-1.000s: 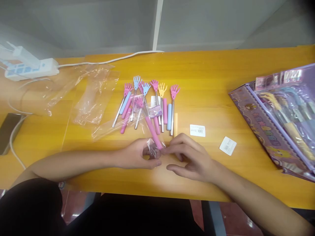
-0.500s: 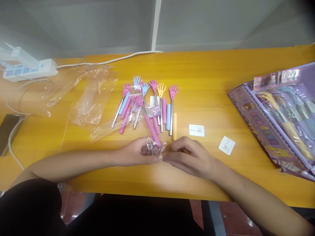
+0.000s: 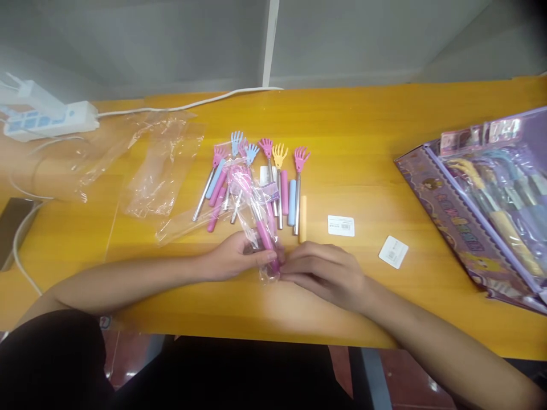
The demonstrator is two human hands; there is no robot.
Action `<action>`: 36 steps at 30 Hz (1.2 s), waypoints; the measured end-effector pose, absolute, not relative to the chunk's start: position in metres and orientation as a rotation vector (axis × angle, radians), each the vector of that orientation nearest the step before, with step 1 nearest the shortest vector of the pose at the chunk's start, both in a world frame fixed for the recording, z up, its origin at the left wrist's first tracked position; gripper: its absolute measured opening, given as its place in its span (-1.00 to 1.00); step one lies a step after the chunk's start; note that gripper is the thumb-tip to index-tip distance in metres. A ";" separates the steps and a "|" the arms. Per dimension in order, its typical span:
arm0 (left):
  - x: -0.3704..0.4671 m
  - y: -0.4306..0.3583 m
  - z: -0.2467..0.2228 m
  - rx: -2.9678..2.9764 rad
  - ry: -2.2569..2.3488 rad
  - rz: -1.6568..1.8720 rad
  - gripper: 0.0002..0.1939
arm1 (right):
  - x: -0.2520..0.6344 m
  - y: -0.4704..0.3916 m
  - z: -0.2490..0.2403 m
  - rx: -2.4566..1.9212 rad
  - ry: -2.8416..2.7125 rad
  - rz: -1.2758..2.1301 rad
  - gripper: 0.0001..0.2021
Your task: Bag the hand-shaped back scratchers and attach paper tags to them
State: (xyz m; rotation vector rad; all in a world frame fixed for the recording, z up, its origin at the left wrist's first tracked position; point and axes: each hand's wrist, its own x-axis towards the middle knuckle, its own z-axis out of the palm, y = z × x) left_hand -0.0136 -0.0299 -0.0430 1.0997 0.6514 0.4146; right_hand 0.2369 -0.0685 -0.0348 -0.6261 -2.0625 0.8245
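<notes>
A pink back scratcher (image 3: 266,234) with a metal shaft lies in a clear plastic bag, its hand-shaped head pointing away from me. My left hand (image 3: 237,257) is closed around its handle through the film, thumb on top. Fingers bent together, my right hand (image 3: 327,274) pinches the lower end of the handle and bag. Just beyond lie several loose back scratchers with pink, blue and yellow heads, among them a yellow one (image 3: 280,171) and a pink one (image 3: 298,191). Loose handle sleeves, one blue (image 3: 292,203) and one yellow (image 3: 303,219), lie beside their shafts.
Empty clear bags (image 3: 158,176) spread on the left, near a white power strip (image 3: 81,118) and its cable. Two white label cards, one (image 3: 341,226) nearer the middle and another (image 3: 394,252), lie right. A purple display box (image 3: 453,222) holds bagged back scratchers at far right.
The bagged pink back scratcher has slid toward me, its handle now lower between my hands. My left hand has moved up over the handle, and my right fingers have come onto its end.
</notes>
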 end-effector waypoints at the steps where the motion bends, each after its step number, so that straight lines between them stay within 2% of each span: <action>1: -0.014 -0.029 -0.043 1.121 0.657 0.415 -0.64 | 0.234 -0.069 -0.036 -0.660 -2.026 0.857 -0.78; 6: -0.012 -0.025 -0.044 1.181 0.680 0.434 -0.63 | 0.224 -0.073 -0.040 -0.795 -1.931 0.910 -0.82; 23: -0.011 -0.025 -0.044 1.048 0.583 0.432 -0.74 | 0.225 -0.076 -0.041 -0.983 -1.844 0.957 -0.75; 28: -0.011 -0.027 -0.040 1.014 0.588 0.446 -0.75 | 0.225 -0.077 -0.040 -1.102 -1.835 0.962 -0.83; 31: -0.011 -0.030 -0.039 0.980 0.577 0.456 -0.75 | 0.226 -0.076 -0.039 -1.148 -1.778 1.056 -0.74; 36: -0.012 -0.030 -0.041 0.994 0.533 0.438 -0.73 | 0.229 -0.070 -0.035 -1.035 -2.000 1.039 -0.72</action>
